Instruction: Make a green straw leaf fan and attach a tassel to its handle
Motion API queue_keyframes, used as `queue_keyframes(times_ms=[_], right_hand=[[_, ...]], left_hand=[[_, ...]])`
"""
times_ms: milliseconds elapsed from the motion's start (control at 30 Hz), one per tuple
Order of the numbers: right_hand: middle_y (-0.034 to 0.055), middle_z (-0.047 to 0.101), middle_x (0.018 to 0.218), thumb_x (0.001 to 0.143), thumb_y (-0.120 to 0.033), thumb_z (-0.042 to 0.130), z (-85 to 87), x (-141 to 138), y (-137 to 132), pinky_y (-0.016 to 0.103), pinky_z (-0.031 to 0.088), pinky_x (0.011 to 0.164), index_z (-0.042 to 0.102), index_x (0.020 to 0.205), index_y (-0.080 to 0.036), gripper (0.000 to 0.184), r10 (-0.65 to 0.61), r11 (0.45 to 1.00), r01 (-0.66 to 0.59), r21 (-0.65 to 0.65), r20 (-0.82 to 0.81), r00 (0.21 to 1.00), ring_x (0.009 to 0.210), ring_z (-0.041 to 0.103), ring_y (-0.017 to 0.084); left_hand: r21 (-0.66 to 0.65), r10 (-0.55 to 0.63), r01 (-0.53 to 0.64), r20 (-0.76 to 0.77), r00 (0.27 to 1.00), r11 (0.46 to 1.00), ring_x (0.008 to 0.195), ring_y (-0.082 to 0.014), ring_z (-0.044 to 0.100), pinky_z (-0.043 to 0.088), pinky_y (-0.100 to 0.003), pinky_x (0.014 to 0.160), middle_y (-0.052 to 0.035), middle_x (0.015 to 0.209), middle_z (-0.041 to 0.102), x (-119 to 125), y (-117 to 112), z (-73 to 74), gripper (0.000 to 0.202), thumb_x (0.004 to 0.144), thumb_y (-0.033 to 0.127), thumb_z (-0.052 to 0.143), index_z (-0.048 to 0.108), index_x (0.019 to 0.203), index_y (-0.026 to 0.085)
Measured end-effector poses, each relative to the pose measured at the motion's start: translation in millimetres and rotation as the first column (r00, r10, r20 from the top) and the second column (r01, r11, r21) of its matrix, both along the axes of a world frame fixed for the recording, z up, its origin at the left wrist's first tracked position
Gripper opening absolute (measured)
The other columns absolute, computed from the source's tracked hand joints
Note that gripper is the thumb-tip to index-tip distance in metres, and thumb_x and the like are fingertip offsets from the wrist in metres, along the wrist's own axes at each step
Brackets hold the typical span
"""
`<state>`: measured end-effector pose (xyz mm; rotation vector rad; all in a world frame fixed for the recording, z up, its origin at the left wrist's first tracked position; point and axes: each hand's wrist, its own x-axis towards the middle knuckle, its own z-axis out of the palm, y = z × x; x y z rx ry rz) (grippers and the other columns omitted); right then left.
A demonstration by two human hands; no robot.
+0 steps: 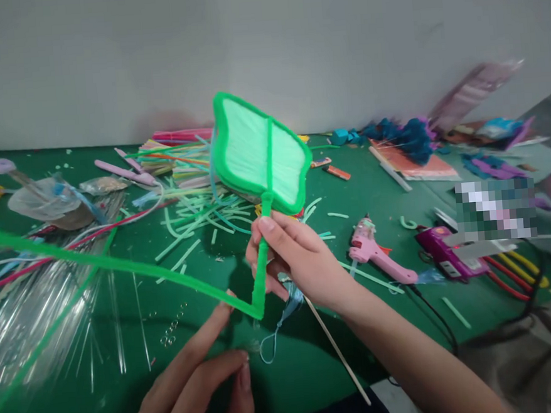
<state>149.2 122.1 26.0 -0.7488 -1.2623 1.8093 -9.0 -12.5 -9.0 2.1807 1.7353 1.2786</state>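
Note:
My right hand [293, 255] is closed round the handle of a small green fan [258, 151], holding it upright above the green table [182, 358]. The fan has a pale green face edged in bright green pipe cleaner. A long green pipe cleaner [114, 262] runs from the handle's lower end out to the left. My left hand [198, 382] is below, forefinger stretched up to touch that pipe cleaner near the bend, thumb and other fingers curled in. A pale blue thread loop [273, 342] hangs under the handle. A thin wooden stick [337, 350] lies beside my right wrist.
Cut coloured straws [190, 206] litter the middle of the table, clear straws [32, 311] lie at the left. A pink glue gun [378, 256] and a purple one [444, 254] sit at the right. Blue feathers [407, 137] and paper lie far right. A wall stands behind.

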Motion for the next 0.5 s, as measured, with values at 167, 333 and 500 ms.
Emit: queue_keyframes(times_ms=[167,333,500], right_hand=[[-0.0060,0.058,0.071,0.103,-0.040,0.049,-3.7,2,-6,0.013,0.047,0.036,0.053,0.087,-0.020,0.026,-0.148,0.987,0.154,0.036,-0.137,0.979,0.047,0.060,0.006],[-0.0058,0.056,0.072,0.104,-0.041,0.048,-3.9,5,-9,0.015,0.049,0.037,0.052,0.087,-0.021,0.026,-0.195,0.976,0.207,0.073,-0.137,0.971,0.045,0.059,0.006],[-0.0053,0.054,0.074,0.104,-0.040,0.046,-1.9,4,-9,0.017,0.052,0.039,0.051,0.087,-0.023,0.025,-0.194,0.974,0.209,0.091,-0.143,0.970,0.046,0.059,0.006]], left_hand=[[0.253,0.107,-0.073,-0.127,0.986,0.965,0.079,-0.0156,0.079,0.064,-0.019,0.070,-0.0036,0.110,0.080,8,19,11.6,0.018,0.080,0.007,0.075,0.072,0.093,0.018],[0.273,0.113,-0.080,-0.109,0.988,0.959,0.084,-0.0154,0.079,0.063,-0.020,0.081,-0.0031,0.105,0.081,19,24,6.8,0.014,0.083,0.008,0.073,0.073,0.093,0.017],[0.249,0.144,-0.129,-0.044,0.989,0.960,0.083,-0.0146,0.079,0.062,-0.019,0.082,-0.0016,0.101,0.082,22,21,2.1,0.014,0.082,0.007,0.074,0.074,0.091,0.017]])
